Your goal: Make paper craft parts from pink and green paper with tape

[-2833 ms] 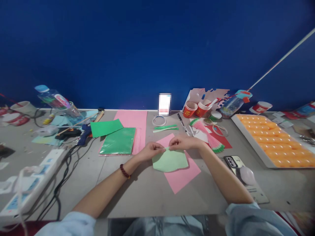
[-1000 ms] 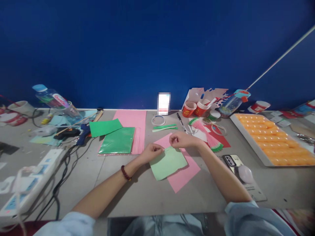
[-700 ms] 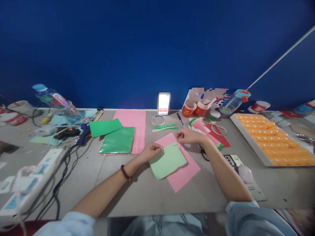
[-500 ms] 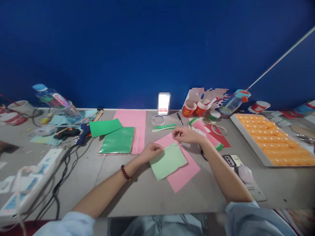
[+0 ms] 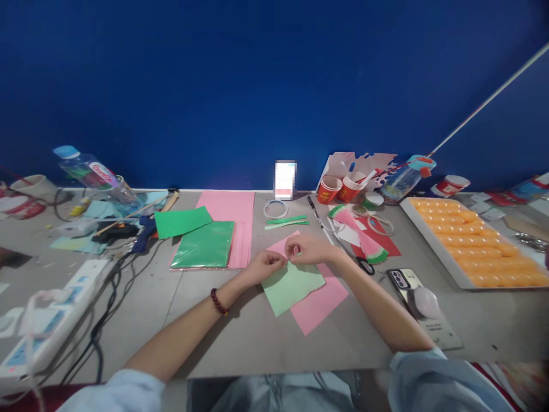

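Observation:
A light green sheet of paper (image 5: 294,289) lies over a pink sheet (image 5: 322,306) on the table before me. The green sheet's lower right edge looks uneven. My left hand (image 5: 266,266) pinches the green sheet at its upper left corner, thumb and finger together. Close beside it, my right hand (image 5: 309,249) has its fingers curled and closed at the sheet's top edge. The two sets of fingertips nearly meet. My right hand covers much of that top edge, so the exact grip there is partly hidden.
Left of my hands are a green paper pack (image 5: 203,246) and a power strip (image 5: 55,315). Behind are green strips (image 5: 286,221) and a tape ring (image 5: 275,209). To the right lie scissors (image 5: 365,265), a phone (image 5: 402,280), paper cups (image 5: 329,189) and an orange-filled tray (image 5: 472,243).
My right hand has come down and left onto the green sheet's top edge, beside my left hand. The scissors show more fully. My left hand has hardly moved.

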`<state>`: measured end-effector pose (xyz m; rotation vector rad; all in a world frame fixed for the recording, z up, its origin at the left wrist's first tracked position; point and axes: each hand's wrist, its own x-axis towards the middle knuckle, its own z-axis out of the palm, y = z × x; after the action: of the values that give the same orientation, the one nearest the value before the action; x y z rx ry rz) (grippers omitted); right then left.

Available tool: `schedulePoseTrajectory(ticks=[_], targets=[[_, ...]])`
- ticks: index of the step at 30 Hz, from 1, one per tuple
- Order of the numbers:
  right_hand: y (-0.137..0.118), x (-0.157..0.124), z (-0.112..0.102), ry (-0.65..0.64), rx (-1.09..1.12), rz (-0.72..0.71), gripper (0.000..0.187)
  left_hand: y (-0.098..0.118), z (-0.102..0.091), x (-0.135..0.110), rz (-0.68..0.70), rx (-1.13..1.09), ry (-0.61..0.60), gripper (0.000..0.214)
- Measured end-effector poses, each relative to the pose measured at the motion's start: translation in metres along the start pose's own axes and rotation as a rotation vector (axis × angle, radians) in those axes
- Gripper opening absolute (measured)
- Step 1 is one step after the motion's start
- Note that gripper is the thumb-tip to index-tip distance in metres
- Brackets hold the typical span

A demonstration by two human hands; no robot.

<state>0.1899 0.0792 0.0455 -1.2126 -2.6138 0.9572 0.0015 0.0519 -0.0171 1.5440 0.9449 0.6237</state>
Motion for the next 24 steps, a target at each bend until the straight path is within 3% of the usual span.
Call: schedulePoseTrajectory(ticks=[8,14,24], targets=[[0.002,-0.004,-0.010,-0.016,-0.030,0.015,0.007,-0.004,-0.001,0.000,-0.002,-0.015,0.021,0.032],[0.011,-0.011,-0.023,-0.067,0.116,0.078,0.011,0.000,-0.001,0.000,-0.021,-0.032,0.030,0.031],[0.038,-0.022,-0.038,0.003,0.131,0.157,0.013,0.004,-0.002,0.000,-0.054,-0.118,0.047,0.030]])
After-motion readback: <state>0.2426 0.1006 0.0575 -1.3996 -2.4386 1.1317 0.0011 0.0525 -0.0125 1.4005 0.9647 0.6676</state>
